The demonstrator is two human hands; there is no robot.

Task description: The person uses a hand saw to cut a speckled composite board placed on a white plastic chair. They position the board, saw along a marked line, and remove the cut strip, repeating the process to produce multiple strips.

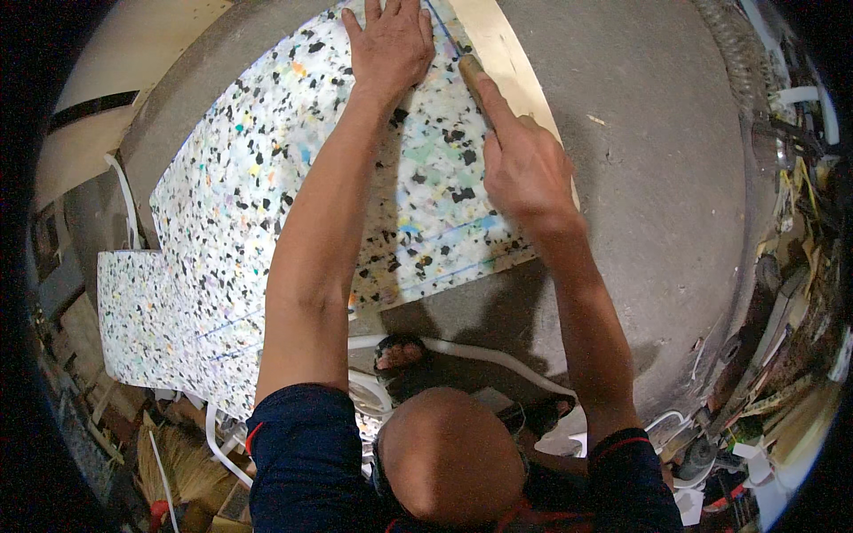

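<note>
A large sheet of speckled multicolour foam lies on the floor in front of me, with blue lines drawn along its edges. My left hand presses flat on its far part, fingers spread and partly cut off by the top of the picture. My right hand is closed around a knife with a tan handle, the index finger stretched along it. The knife points away from me along the blue line near the sheet's right edge. Its blade is hard to make out. A pale tan strip runs beside that edge.
Grey concrete floor stretches to the right. White tubing curves between the sheet and me. Mixed clutter lines the right side. Pale boards stand at the far left, and a straw broom lies at the near left.
</note>
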